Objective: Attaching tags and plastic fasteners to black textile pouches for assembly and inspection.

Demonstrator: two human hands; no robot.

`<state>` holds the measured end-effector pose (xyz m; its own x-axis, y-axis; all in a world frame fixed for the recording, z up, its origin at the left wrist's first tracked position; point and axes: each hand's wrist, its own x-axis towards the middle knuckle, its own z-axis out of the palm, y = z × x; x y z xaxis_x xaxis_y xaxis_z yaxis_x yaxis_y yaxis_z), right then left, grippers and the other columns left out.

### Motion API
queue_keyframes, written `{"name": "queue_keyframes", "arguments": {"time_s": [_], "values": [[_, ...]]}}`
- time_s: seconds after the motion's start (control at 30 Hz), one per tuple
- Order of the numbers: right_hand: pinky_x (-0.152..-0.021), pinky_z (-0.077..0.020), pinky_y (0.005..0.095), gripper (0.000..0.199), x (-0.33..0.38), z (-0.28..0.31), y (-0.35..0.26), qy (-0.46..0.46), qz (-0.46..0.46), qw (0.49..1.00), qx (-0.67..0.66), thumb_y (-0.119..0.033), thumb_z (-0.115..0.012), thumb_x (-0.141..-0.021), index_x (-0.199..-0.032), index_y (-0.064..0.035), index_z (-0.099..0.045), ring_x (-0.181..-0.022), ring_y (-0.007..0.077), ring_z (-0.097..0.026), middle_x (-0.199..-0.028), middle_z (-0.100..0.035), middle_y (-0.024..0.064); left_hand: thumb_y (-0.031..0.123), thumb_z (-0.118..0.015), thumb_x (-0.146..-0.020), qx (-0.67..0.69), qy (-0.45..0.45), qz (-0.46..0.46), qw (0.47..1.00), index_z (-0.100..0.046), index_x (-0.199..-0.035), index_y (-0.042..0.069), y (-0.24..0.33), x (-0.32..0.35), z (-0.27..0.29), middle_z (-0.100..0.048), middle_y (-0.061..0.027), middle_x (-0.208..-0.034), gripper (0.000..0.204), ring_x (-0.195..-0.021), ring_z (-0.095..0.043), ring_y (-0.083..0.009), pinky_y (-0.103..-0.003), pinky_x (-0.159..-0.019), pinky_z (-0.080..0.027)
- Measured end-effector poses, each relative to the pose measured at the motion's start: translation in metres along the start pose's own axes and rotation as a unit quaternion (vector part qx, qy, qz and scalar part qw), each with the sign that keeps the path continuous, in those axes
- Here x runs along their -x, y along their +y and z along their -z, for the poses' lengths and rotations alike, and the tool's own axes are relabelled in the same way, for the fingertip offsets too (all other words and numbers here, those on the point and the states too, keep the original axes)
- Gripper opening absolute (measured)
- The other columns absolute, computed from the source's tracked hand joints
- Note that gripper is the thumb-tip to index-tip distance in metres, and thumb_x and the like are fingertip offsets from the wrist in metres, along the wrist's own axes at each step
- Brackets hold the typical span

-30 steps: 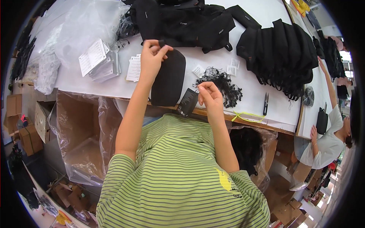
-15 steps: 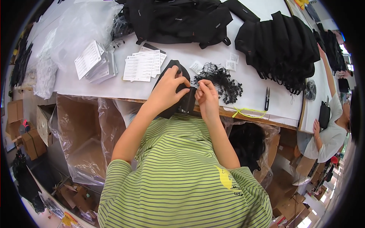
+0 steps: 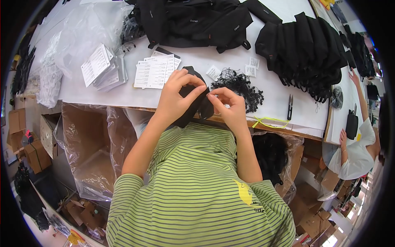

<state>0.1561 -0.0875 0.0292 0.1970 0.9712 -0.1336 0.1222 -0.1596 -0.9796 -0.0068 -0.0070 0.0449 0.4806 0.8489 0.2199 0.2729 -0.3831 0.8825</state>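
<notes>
A small black fabric bag (image 3: 190, 112) lies against the table's front edge, in front of my body. My left hand (image 3: 175, 99) grips it from the left, thumb and forefinger pinched at its right side. Close by, my right hand (image 3: 231, 108) is closed in a pinch at the bag's right edge. What sits between those fingertips is too small to make out. A dark flap (image 3: 205, 108) hangs below the fingertips of both hands. Just beyond my right hand lies a tangled heap of black tag strings (image 3: 236, 84).
Printed white cards (image 3: 154, 74) and another card stack (image 3: 108, 70) lie left, by clear plastic bags (image 3: 88, 31). Black bags (image 3: 193, 22) fill the back; more (image 3: 302, 51) stand right. Thread snips (image 3: 289, 108) and a yellow strap (image 3: 269, 122) lie right. A co-worker (image 3: 358, 148) is at far right.
My right hand has turned and its fingertips have come closer to my left hand's. The dark flap below them has shifted. At far right, the co-worker's arm has moved.
</notes>
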Motion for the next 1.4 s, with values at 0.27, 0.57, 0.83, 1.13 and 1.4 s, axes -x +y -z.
{"name": "queue_keyframes", "arguments": {"time_s": [0.27,0.57,0.83,1.13,1.4], "values": [[-0.045,-0.0309,0.019,0.007,-0.001,0.0,-0.038,0.09,0.042,0.994,0.046,-0.011,-0.068,-0.081,-0.084,-0.005,-0.066,-0.047,0.0014,-0.044,-0.053,-0.053,-0.0031,-0.004,-0.048,-0.087,0.168,0.019,0.067,0.983,-0.059,-0.11,0.005,0.026,0.002,0.031,-0.066,-0.006,-0.096,0.027,-0.089,-0.061,-0.015,-0.028,-0.083,-0.045],[-0.044,-0.0278,0.0185,0.009,0.004,-0.038,-0.047,0.084,0.167,0.975,0.123,-0.004,-0.07,-0.077,-0.085,-0.0035,-0.068,-0.049,0.0015,-0.042,-0.058,-0.053,-0.0026,-0.001,-0.066,-0.077,0.298,0.088,0.179,0.933,-0.059,-0.091,0.001,0.031,0.022,0.033,-0.059,-0.0025,-0.092,0.016,-0.074,-0.054,-0.0074,-0.02,-0.06,-0.044],[-0.042,-0.033,0.0276,0.01,0.006,-0.042,-0.039,0.073,0.217,0.96,0.162,-0.009,-0.072,-0.073,-0.083,-0.0083,-0.068,-0.044,0.0138,-0.044,-0.055,-0.046,0.0013,0.0,-0.073,-0.069,0.095,0.108,0.134,0.98,-0.069,-0.083,0.005,0.03,0.033,0.032,-0.055,-0.0003,-0.084,0.015,-0.068,-0.049,-0.0068,-0.021,-0.059,-0.04],[-0.046,-0.0321,0.0232,0.013,0.012,-0.039,-0.053,0.028,0.107,0.993,0.051,-0.006,-0.069,-0.079,-0.091,-0.0079,-0.065,-0.049,0.0048,-0.043,-0.057,-0.046,-0.0033,-0.003,-0.064,-0.078,0.115,0.134,0.049,0.983,-0.063,-0.087,0.001,0.026,0.036,0.028,-0.056,-0.0028,-0.091,0.01,-0.072,-0.052,-0.007,-0.02,-0.062,-0.041],[-0.061,-0.0389,0.0213,0.015,0.006,-0.006,-0.057,0.01,0.059,0.954,-0.294,0.001,-0.061,-0.083,-0.095,-0.0032,-0.052,-0.07,0.0098,-0.055,-0.076,-0.057,0.0028,0.01,-0.046,-0.097,0.345,0.232,0.074,0.906,-0.048,-0.1,0.003,0.033,0.039,0.044,-0.053,-0.008,-0.104,0.008,-0.073,-0.053,-0.0103,-0.024,-0.069,-0.045]]}}
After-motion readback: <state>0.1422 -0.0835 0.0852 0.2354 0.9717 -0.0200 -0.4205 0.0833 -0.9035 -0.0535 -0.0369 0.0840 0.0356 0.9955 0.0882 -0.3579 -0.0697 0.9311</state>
